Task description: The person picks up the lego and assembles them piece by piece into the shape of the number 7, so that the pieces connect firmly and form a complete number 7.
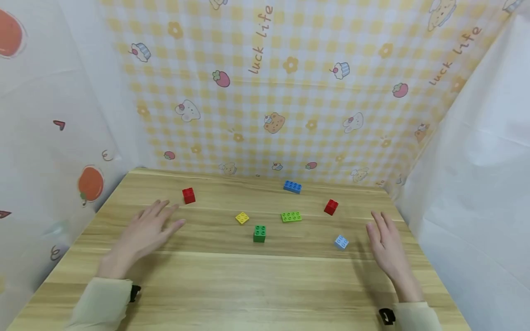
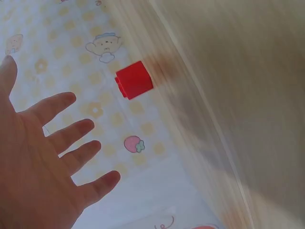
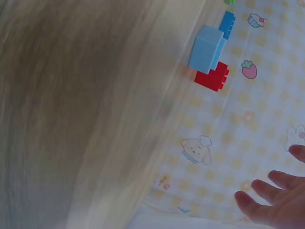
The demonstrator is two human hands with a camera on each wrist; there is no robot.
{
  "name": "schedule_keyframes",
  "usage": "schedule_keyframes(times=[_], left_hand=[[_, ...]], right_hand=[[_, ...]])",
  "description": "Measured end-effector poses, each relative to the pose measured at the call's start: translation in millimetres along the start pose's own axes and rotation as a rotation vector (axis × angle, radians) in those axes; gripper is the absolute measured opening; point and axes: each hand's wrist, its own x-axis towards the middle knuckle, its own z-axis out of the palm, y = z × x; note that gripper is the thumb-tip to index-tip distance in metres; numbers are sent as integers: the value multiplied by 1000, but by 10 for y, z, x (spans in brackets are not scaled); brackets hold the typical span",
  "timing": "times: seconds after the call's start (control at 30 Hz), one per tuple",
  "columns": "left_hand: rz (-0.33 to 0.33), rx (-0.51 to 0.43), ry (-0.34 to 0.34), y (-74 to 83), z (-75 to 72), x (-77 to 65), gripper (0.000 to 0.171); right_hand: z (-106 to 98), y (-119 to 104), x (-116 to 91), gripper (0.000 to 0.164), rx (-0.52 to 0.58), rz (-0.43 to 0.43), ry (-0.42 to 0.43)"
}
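My left hand (image 1: 148, 231) hovers over the table's left side with fingers spread, holding nothing; nearest to it is a red brick (image 1: 188, 196), which the left wrist view also shows beyond the fingertips (image 2: 110, 178). On the right, my right hand (image 1: 388, 246) is held with fingers extended and nothing in it. A light blue brick (image 1: 341, 242) lies to its left, with another red brick (image 1: 331, 207) farther back. Between the hands are a yellow brick (image 1: 242, 218), a dark green brick (image 1: 259, 233), a lime green brick (image 1: 291, 217) and a blue brick (image 1: 292, 186).
The wooden table (image 1: 265, 289) ends at a yellow checked cloth (image 1: 248, 92) hanging at the back. White sheets (image 1: 476, 161) hang along both sides. Each wrist wears a black strap, one visible by the right sleeve (image 1: 418, 317).
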Motion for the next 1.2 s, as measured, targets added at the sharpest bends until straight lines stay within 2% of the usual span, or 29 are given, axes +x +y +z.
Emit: schedule_keyframes(times=[0.3, 0.5, 0.6, 0.8, 0.9, 1.07, 1.2], left_hand=[[42, -7, 26, 212, 160, 142, 72], [71, -20, 4, 361, 323, 210, 69], [96, -35, -7, 442, 385, 236, 67], [127, -89, -47, 600, 474, 302, 64], [134, -113, -51, 679, 514, 343, 57], [166, -166, -50, 799, 596, 429, 50], [157, -237, -99, 903, 671, 514, 53]], right_hand=[[150, 43, 105, 47, 146, 14, 84], [220, 63, 203, 42, 165, 47, 107], [236, 81, 250, 42, 186, 89, 79], [266, 124, 359, 47, 351, 231, 13], [289, 171, 425, 47, 408, 268, -7], [344, 268, 534, 47, 415, 308, -40], [388, 330, 607, 47, 370, 296, -102]])
